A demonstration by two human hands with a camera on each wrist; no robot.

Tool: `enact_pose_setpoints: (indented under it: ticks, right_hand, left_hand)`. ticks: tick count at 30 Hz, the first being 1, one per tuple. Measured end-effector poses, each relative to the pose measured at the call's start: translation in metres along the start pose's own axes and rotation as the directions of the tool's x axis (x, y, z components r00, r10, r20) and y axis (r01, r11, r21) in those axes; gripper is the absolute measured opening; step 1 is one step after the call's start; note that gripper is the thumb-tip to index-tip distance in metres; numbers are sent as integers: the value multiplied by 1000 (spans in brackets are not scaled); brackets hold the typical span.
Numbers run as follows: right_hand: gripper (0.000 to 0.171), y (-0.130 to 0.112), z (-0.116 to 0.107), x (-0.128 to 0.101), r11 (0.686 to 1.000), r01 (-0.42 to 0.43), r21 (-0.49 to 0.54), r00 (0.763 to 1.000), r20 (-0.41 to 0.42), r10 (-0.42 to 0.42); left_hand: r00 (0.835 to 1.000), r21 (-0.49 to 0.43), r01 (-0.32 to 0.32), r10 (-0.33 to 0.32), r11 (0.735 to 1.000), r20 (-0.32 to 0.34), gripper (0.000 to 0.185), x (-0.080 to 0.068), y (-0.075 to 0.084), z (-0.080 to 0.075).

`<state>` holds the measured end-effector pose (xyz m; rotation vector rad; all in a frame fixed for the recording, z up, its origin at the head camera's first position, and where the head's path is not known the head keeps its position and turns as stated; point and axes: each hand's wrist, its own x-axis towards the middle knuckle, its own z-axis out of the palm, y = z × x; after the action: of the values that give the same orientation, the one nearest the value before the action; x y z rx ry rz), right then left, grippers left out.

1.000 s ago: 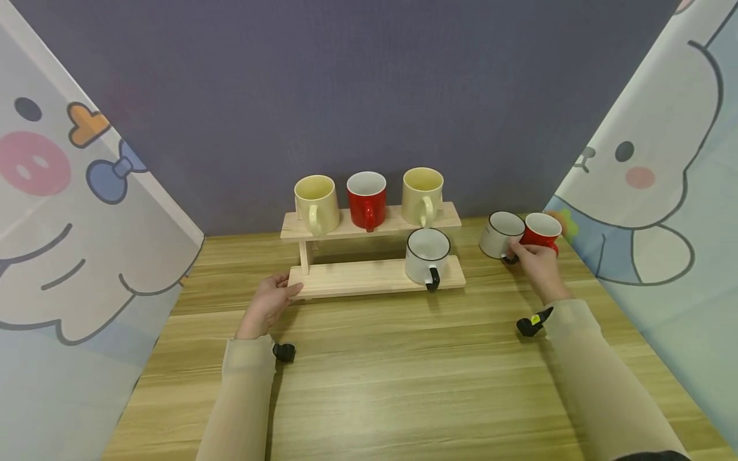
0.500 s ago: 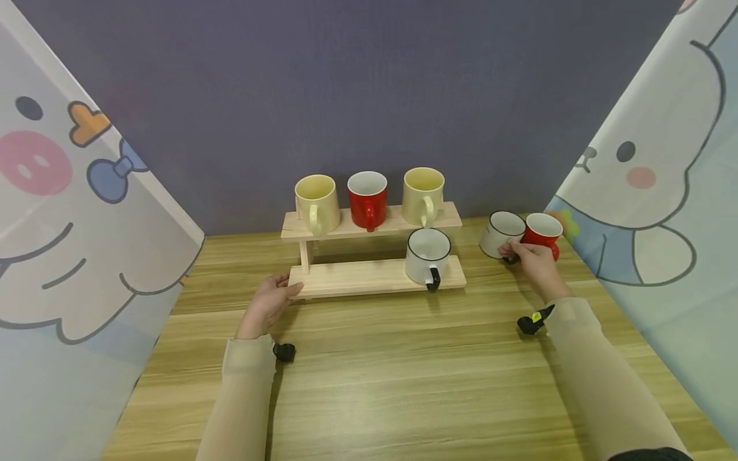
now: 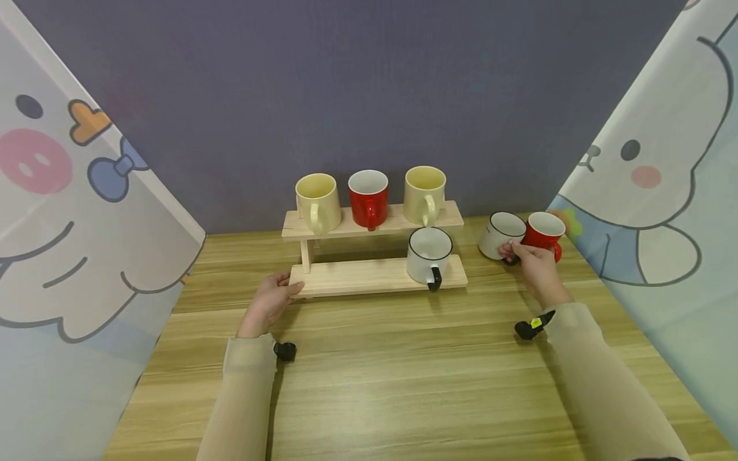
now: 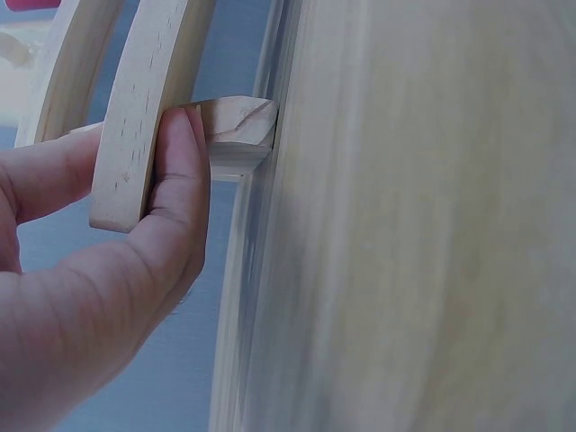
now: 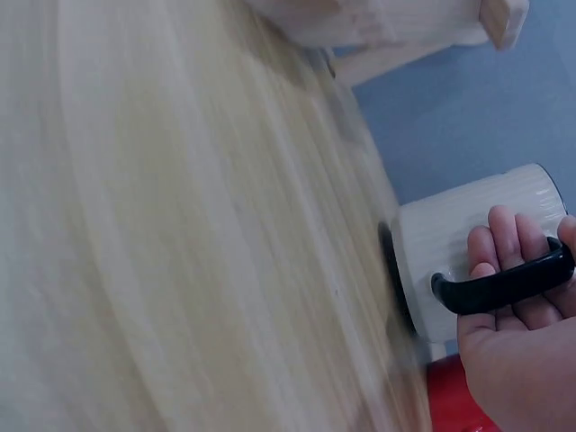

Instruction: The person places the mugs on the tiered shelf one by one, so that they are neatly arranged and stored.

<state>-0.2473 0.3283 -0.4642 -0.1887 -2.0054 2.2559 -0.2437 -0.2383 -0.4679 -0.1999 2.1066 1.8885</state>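
Note:
My left hand [image 3: 270,302] pinches the left end of a two-tier wooden rack's lower board [image 3: 352,277]; the left wrist view has the board's end [image 4: 135,171] between thumb and fingers. At the right, my right hand [image 3: 539,269] holds a white mug [image 3: 497,238] with a dark rim by its handle. In the right wrist view, the fingers curl through the black handle [image 5: 504,283], and the mug is upright with its base close to the table. A matching white mug [image 3: 426,256] stands at the lower board's right end, black handle toward me.
On the upper board [image 3: 394,219] stand a yellow mug [image 3: 319,203], a red mug [image 3: 368,200] and another yellow mug [image 3: 423,195], handles forward. A second red mug [image 3: 542,232] stands right beside the held one. A grey wall rises behind the wooden table [image 3: 380,371]; cartoon panels flank both sides.
My right hand's fingers have slipped further through and behind the white mug's handle. The left hand keeps its grip on the rack, and the mugs have stayed in place.

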Motion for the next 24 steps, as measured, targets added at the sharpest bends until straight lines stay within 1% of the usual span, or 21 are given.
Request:
enact_pose_setpoints:
  ticks: [4, 6, 7, 10, 16, 24]
  right_hand:
    - [34, -5, 8, -8, 997, 44, 62, 999, -9, -44]
    - [32, -7, 11, -12, 992, 82, 93, 997, -15, -80]
    - [31, -8, 13, -14, 989, 103, 106, 995, -17, -102]
    - [29, -12, 17, -21, 981, 137, 139, 991, -14, -137]
    - [26, -25, 23, -40, 972, 158, 173, 986, 25, -164]
    - [24, -49, 33, -68, 952, 204, 228, 976, 31, -217]
  left_hand:
    - [1000, -1, -2, 2, 1000, 2, 72, 0, 0, 0]
    - [1000, -4, 1, -1, 1000, 2, 71, 1, 0, 0]
    - [1000, -3, -4, 4, 1000, 2, 72, 4, -4, -1]
    - [1000, -15, -3, 3, 1000, 2, 71, 3, -4, -1]
    - [1000, -15, 0, 0, 1000, 4, 71, 3, -4, 0]
    - [1000, -28, -4, 4, 1000, 13, 73, 4, -4, -1]
